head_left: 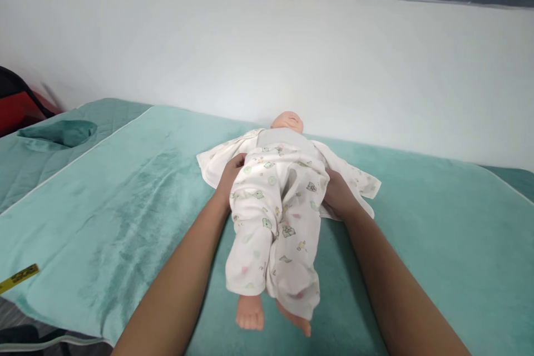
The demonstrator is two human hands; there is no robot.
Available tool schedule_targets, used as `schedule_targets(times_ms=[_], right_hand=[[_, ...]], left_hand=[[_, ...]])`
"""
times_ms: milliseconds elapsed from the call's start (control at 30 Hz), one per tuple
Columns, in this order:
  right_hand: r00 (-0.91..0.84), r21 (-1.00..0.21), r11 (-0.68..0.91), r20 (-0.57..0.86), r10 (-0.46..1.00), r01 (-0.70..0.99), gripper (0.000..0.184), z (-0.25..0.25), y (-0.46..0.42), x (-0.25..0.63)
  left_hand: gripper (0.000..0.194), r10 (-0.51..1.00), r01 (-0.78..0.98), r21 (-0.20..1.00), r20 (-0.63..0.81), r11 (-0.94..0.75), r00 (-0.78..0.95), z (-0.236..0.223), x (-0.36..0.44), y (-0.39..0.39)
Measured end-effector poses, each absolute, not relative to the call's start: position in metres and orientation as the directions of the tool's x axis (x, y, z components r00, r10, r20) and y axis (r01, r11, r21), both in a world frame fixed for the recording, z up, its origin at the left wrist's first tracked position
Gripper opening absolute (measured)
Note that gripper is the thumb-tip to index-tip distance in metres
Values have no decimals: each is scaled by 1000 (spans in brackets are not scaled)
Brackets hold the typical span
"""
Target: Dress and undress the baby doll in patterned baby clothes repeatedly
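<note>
A baby doll (287, 122) lies on its back with its head by the wall and its bare feet toward me. It wears white printed baby pants (254, 222), pulled up high over its belly. A white printed baby shirt (354, 178) is spread out to both sides under its trunk. My left hand (232, 177) is closed on the pants at the left side of the waist. On the opposite side my right hand (337, 192) grips the pants at the hip, its fingertips partly hidden behind the cloth.
A green plush cover (137, 222) lies under the doll. A green pillow-like piece (62, 132) rests at the far left, close to a red and black object (19, 103). The white wall (267, 50) rises behind. A yellow strip (20, 277) shows at the left edge.
</note>
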State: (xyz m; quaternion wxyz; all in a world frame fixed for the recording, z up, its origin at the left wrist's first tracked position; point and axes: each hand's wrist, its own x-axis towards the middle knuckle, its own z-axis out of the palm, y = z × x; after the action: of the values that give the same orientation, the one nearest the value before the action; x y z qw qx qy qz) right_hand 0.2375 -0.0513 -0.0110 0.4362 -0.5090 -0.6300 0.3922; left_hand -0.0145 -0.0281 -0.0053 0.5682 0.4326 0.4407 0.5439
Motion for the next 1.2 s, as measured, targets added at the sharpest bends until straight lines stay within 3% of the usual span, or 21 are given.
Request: schedule_targets(times_ms=[167, 333, 533, 667, 800, 967, 1067, 1200], right_hand=[[12, -863, 201, 233, 973, 463, 20, -17, -47, 243], [42, -886, 234, 273, 961, 401, 22, -18, -45, 244], [255, -953, 142, 212, 944, 267, 15, -21, -40, 242], [171, -955, 219, 254, 952, 199, 19, -13, -39, 240], [-60, -892, 340, 337, 939, 298, 15, 4, -33, 241], [-272, -820, 366, 266, 925, 441, 19, 22, -19, 243], [-260, -747, 386, 287, 922, 541, 22, 27, -5, 241], [-139, -545, 313, 336, 932, 778, 21, 32, 22, 230]], left_hand=[[18, 1000, -161, 987, -15, 15, -1, -8, -15, -21], [24, 998, -99, 995, -10, 16, 60, -6, -16, -19], [22, 993, -36, 999, 18, -14, 118, -5, -18, -19], [17, 972, 23, 990, 132, -139, 195, -6, -21, -12], [9, 925, 109, 961, 210, -255, 316, -1, -25, -6], [8, 906, 138, 943, 239, -302, 350, 2, -24, -6], [18, 925, 198, 932, 239, -304, 295, 1, -21, 1], [19, 969, 433, 868, 236, -245, 74, 1, -12, 25]])
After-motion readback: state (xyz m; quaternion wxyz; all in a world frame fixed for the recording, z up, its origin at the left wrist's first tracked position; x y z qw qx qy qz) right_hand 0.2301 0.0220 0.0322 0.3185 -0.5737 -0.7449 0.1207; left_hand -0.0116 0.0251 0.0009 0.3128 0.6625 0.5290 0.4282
